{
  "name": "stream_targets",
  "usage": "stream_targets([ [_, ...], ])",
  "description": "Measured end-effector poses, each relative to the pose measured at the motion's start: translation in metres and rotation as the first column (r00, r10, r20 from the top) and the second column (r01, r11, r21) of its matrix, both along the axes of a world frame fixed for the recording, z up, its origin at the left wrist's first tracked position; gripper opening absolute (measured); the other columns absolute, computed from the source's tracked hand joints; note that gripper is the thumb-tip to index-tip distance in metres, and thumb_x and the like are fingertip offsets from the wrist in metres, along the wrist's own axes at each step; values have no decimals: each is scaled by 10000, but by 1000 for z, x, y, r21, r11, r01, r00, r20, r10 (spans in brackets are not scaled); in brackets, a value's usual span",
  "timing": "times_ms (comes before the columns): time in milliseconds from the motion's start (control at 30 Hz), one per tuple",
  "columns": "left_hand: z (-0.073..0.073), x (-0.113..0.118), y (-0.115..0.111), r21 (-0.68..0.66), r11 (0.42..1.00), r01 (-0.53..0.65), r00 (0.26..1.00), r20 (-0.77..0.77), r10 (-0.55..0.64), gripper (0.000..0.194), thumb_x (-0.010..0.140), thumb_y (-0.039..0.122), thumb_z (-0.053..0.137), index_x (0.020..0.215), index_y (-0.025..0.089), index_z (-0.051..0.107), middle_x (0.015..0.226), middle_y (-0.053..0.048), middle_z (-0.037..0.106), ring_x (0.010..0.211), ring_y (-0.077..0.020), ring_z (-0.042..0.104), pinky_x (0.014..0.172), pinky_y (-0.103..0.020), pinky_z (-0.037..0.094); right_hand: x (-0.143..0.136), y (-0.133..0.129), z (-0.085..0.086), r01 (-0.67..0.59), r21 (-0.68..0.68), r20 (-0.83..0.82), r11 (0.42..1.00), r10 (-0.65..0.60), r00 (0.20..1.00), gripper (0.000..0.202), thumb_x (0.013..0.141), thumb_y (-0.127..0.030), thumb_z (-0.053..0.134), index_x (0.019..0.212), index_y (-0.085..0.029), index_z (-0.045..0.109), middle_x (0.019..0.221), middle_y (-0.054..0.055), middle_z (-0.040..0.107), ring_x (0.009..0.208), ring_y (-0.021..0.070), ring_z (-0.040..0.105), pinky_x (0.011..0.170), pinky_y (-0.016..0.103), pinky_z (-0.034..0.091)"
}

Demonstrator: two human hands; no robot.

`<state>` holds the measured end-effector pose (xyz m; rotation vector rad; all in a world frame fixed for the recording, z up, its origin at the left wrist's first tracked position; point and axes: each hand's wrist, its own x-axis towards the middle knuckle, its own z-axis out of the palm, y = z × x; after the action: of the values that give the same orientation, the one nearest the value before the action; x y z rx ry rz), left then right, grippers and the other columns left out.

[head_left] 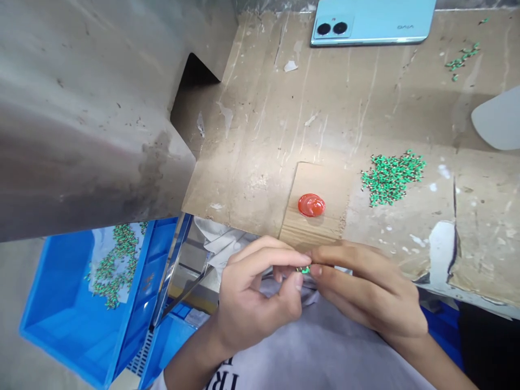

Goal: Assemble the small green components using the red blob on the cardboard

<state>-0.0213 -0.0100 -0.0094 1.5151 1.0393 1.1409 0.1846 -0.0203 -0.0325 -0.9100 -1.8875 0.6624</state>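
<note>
My left hand pinches a small green piece between thumb and fingertips, at the front edge of the table. My right hand meets it from the other side, thumb and fingers pressed together at the piece; whatever lies between its fingertips is hidden. Just beyond the hands, a red oval dish rests on a piece of cardboard. To its right on the table is a pile of small green pieces with metallic ends.
A light blue phone lies at the table's back edge. More green pieces are scattered at back right, near a white object. A metal housing fills the left. Below it, a blue bin holds similar pieces.
</note>
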Motion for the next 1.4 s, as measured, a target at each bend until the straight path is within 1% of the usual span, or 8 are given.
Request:
stream_targets([
  [167,2,0,-1,-56,998,-26,1000,14,26,224,899,51,849,1051,210,891,837,-20,837,670,-135,727,623,-220,599,-2,-3,-1,18,12,14,1000,-19,1000,219,1136,-54,597,1162,-204,754,1070,46,883,739,150,774,643,298,651],
  [300,4,0,-1,-126,991,-36,999,7,37,208,888,55,866,1017,211,914,801,-26,849,639,-140,736,607,-221,605,0,-8,1,52,40,96,998,-56,994,197,1138,-79,608,1148,-217,748,1099,51,891,746,165,781,627,329,643],
  [500,7,2,2,-190,980,-55,998,7,57,192,853,32,865,936,198,917,792,-34,854,585,-112,698,573,-189,594,-5,-11,12,101,-82,100,992,-92,991,202,1110,-83,650,1096,-262,741,993,62,897,592,175,714,485,363,552],
  [800,5,10,2,-213,971,-112,993,17,118,172,818,29,809,819,193,863,702,-13,794,541,-98,635,518,-177,541,-5,-1,16,48,161,220,986,-83,972,290,1082,-6,648,923,-246,675,891,45,881,564,144,686,477,314,542],
  [1000,9,11,4,-359,929,-90,991,58,118,138,848,86,839,874,202,909,729,-20,800,577,-109,636,531,-194,537,-4,-9,11,106,-12,126,994,-104,987,169,1104,-44,659,1081,-196,730,987,83,884,649,171,732,534,349,569],
  [1067,10,10,5,-385,919,-88,991,58,120,125,844,100,853,892,195,918,730,-26,799,585,-117,643,534,-202,542,-3,-11,8,98,18,126,995,-100,987,177,1086,-24,670,1097,-186,741,1050,97,883,728,191,766,585,359,593],
  [1167,9,9,6,-355,931,-82,993,46,105,135,838,95,851,901,190,923,709,-27,786,582,-123,642,542,-212,549,-1,-11,5,77,66,134,995,-85,987,185,1079,-5,656,1112,-163,747,1092,110,875,770,190,766,615,352,594],
  [1400,8,9,8,-290,952,-96,994,19,106,188,800,39,822,839,200,912,663,-13,786,529,-110,614,497,-199,501,0,-9,2,68,50,104,996,-73,992,208,1074,-17,645,1143,-180,754,1053,86,869,752,189,761,610,340,610],
])
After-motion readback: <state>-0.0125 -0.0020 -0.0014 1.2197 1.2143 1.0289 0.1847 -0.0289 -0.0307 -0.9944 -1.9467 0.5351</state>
